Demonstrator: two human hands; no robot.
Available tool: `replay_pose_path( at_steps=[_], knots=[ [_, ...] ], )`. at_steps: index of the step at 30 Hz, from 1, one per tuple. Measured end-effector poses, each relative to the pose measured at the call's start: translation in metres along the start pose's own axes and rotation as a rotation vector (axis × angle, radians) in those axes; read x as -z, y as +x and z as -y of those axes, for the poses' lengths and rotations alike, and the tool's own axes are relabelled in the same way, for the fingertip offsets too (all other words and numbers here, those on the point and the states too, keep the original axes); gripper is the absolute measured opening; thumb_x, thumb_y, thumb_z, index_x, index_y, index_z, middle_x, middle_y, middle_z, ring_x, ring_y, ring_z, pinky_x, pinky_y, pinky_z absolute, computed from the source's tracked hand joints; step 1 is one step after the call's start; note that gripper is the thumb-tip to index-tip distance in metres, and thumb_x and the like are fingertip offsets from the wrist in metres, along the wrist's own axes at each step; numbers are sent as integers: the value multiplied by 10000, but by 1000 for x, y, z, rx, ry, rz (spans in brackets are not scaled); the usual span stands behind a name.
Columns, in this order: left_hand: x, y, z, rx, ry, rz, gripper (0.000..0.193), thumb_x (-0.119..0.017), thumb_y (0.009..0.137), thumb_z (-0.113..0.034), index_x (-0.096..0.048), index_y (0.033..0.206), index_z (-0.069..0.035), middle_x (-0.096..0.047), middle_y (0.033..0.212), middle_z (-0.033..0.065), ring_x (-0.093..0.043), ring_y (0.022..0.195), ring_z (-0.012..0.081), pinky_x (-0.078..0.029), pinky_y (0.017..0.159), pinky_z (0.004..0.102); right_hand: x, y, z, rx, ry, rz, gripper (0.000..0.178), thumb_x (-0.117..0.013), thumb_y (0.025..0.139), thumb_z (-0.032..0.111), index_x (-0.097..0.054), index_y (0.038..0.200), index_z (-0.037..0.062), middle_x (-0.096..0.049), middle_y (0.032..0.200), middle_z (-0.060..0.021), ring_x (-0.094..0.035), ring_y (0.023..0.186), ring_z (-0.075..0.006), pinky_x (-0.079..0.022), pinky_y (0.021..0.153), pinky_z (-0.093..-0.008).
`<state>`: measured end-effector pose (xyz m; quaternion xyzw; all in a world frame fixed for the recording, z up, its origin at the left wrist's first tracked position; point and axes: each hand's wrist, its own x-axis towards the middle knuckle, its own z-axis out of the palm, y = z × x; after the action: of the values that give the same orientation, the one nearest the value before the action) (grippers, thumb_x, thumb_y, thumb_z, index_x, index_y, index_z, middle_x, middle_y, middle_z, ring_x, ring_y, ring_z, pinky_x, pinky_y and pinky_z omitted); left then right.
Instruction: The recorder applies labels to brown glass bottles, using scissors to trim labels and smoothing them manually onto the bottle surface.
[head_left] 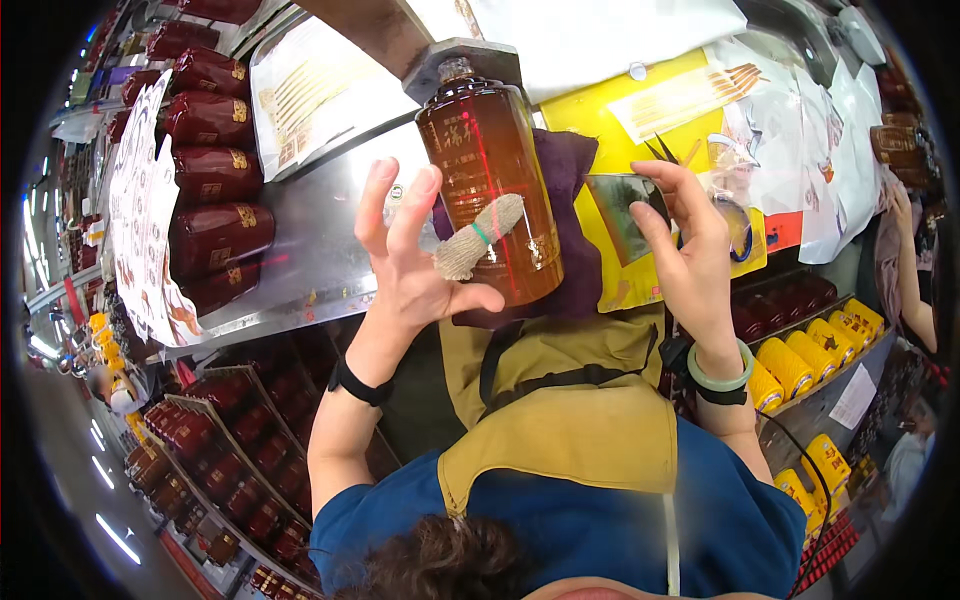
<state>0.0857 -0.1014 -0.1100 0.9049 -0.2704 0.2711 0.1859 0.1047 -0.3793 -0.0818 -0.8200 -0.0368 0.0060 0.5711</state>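
A large amber-brown glass bottle [525, 225] with gold lettering lies on a dark purple cloth [575, 165], its neck toward a grey angular metal block [462, 62]. A red light line runs down the bottle. My left hand [408, 272] is spread open beside its lower left side. One finger wears a knitted finger cover [482, 238] with a green band, and lies over the glass; whether it presses there I cannot tell. To the right of the bottle, my right hand [690, 245] pinches a flat, dark translucent scraper card [620, 225] between thumb and fingers.
Several dark red bottles [215, 175] stand at the left. Printed transfer sheets [305, 95] lie behind them, and another sheet [685, 100] rests on a yellow mat [580, 105]. A tape roll [738, 228] sits right of my right hand. Yellow spools [785, 365] fill a lower shelf.
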Motion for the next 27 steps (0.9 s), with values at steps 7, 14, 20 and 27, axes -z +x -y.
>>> replay_pose_path(
  at_steps=[7,14,20,27],
  knots=[
    [6,3,-6,-14,-7,31,667,-470,869,-756,-725,1230,-257,-292,1569,182,-240,1424,447,-290,1128,570,-2,-8,1,-28,-199,50,300,-719,843,58,-640,1125,-7,-629,1055,-153,-652,890,-269,-512,755,-353],
    [24,6,-66,838,-811,-72,1118,-828,785,-269,-74,1572,-21,-212,1581,180,-388,1369,330,-342,1148,474,5,-6,7,347,-533,-118,359,-772,801,150,-674,1120,17,-622,1185,-161,-556,1105,-353,-449,948,-428],
    [12,8,-94,770,-241,115,1392,-983,545,-227,-48,1534,64,-340,1438,217,-467,1255,328,-404,1064,411,10,4,28,304,-377,-62,293,-736,841,120,-682,1113,26,-641,1167,-155,-580,1099,-341,-452,943,-418],
    [-6,-9,-65,757,-378,18,1038,-894,657,-80,-273,1472,90,-620,1197,130,-599,1131,258,-407,1058,371,-21,74,50,385,-113,182,283,-639,939,212,-660,1140,14,-688,1008,-171,-663,955,-318,-501,860,-376]
  ],
)
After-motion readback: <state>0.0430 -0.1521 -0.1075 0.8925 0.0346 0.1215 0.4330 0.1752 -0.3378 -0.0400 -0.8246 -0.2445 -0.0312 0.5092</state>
